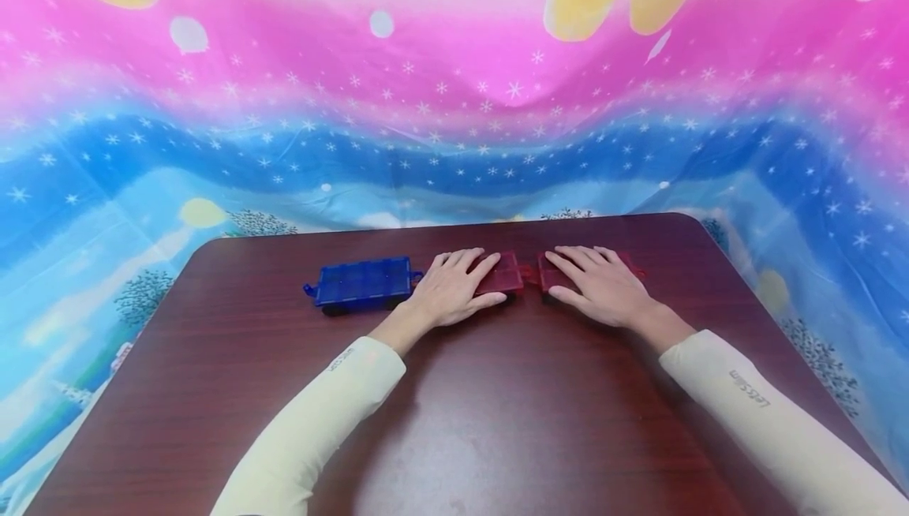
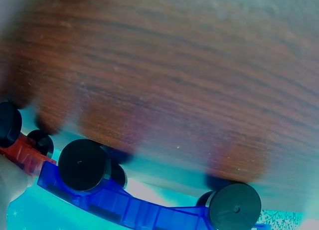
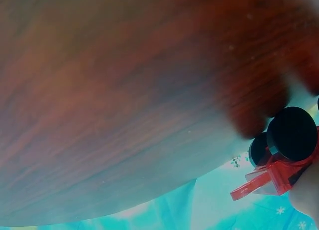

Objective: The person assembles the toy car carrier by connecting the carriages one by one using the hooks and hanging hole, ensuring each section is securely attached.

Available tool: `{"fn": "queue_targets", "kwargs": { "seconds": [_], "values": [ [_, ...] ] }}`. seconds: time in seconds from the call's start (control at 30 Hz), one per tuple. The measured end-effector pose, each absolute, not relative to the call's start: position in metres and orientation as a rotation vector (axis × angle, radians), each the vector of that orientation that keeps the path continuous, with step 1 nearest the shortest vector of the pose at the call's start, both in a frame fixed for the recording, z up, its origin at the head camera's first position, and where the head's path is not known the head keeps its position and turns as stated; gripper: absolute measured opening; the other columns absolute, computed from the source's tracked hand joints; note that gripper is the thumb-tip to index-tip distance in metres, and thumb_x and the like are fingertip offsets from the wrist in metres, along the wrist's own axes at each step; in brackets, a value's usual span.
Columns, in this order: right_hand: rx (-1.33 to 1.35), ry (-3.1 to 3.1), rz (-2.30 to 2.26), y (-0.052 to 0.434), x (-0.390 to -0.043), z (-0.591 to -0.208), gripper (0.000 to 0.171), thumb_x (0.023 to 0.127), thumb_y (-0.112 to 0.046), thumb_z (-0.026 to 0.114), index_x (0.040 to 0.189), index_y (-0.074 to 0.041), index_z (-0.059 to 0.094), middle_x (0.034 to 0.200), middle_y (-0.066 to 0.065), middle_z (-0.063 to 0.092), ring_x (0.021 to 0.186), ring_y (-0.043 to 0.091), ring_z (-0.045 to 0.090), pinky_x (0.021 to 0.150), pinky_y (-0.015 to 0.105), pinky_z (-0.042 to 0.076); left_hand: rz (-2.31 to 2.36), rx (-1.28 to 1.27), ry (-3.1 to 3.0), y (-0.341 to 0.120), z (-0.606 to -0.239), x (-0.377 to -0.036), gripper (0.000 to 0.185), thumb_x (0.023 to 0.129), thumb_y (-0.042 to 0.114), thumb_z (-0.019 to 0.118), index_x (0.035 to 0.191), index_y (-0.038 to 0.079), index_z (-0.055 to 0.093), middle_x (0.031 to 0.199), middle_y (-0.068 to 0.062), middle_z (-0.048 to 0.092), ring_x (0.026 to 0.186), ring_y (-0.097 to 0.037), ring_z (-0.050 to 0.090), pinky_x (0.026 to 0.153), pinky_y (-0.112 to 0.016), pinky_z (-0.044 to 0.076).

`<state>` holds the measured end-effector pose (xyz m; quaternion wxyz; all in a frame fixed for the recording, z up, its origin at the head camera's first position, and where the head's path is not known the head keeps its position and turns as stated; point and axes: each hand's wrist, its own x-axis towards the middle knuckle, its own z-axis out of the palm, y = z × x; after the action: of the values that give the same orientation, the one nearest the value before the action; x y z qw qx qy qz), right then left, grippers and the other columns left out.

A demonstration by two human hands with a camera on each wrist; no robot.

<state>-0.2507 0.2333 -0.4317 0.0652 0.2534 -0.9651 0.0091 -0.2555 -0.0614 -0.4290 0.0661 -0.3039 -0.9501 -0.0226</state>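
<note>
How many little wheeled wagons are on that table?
3: the blue wagon at the left, one red wagon under the left hand, another red wagon under the right hand.

Wagons [image 1: 364,282] — plastic; table [image 1: 454,437] — glossy wood.

A: Layout around the middle toy wagon [image 1: 506,273]?
B: Left-end wagon [image 1: 364,281] just left of it, right-end wagon [image 1: 550,273] just right, one row. Table [image 1: 461,437] underneath; its far edge close behind the wagon. Backdrop cloth [image 1: 454,161] past that.
A: On top?
B: Left hand [image 1: 454,289] on it. Right hand [image 1: 602,287] to its right, on the right-end wagon.
</note>
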Motion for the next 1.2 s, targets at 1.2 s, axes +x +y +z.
{"fn": "queue_targets", "kwargs": {
  "seconds": [1.2],
  "values": [
    [0.747,-2.874,0.051,0.237,-0.245,-0.419,0.076,0.085,-0.074,0.033,0.147,-0.032,0.028,0.153,0.001,0.031,0.141,0.029,0.026,0.113,0.057,0.015,-0.084,-0.922,-2.863,-0.072,-0.418,-0.25,0.074,0.086,0.074,0.025,0.147,0.032,0.029,0.147,-0.001,0.037,0.138,-0.022,0.031,0.114,-0.047,0.022]
  ]
}}
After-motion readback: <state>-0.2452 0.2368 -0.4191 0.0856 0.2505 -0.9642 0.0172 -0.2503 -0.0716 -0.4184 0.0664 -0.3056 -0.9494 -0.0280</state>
